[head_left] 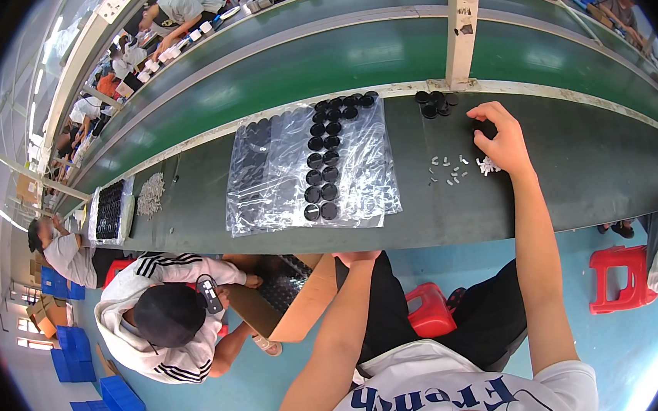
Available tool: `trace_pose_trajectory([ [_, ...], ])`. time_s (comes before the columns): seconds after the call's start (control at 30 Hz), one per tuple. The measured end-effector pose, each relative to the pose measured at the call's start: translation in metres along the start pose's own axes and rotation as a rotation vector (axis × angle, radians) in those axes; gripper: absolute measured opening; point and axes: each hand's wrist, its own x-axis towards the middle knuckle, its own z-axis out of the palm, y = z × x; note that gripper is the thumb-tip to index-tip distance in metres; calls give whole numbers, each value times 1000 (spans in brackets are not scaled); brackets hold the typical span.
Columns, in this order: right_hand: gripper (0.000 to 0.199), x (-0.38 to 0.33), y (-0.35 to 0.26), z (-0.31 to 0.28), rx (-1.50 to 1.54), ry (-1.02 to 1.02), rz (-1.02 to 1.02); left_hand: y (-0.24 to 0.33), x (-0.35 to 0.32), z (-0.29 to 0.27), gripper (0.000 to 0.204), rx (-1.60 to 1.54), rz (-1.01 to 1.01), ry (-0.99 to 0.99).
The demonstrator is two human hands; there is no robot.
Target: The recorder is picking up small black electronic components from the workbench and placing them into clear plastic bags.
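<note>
Landmark = clear plastic bag (364,176), one visible stack on the dark bench top (596,165), maybe more than one layer.

Counts: black round caps (331,158) on the bag, 12 in six clean pairs, plus roughly ten crowded and overlapping along its far edge. More dark discs under the film on its left half, too dim to count. Loose black caps (430,111) right of the bag near the bench's far edge: about six, overlapping. White bits (454,168) right of the bag: about a dozen scattered, plus one white heap (487,166) farther right, uncountable.

Right hand (503,136): right of the bag, beyond the white heap. Thumb and fingers curled around a black piece (483,126), looks like one cap. Forearm runs nearly straight up from below, wrist bent left.

Left hand (358,256): just below the bag's near edge, at the bench edge, mostly hidden; can't tell grip. Forearm slants up and right.

One open cardboard box (317,299) below-left of the bag.
</note>
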Motion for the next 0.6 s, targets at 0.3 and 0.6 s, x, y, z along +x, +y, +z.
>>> trace_pose_trajectory([
  [0.3,35,0,4,2,5,-39,-28,-4,1,12,70,13,40,207],
  [0.6,32,0,1,2,12,7,-24,-4,1,12,70,-48,13,194],
])
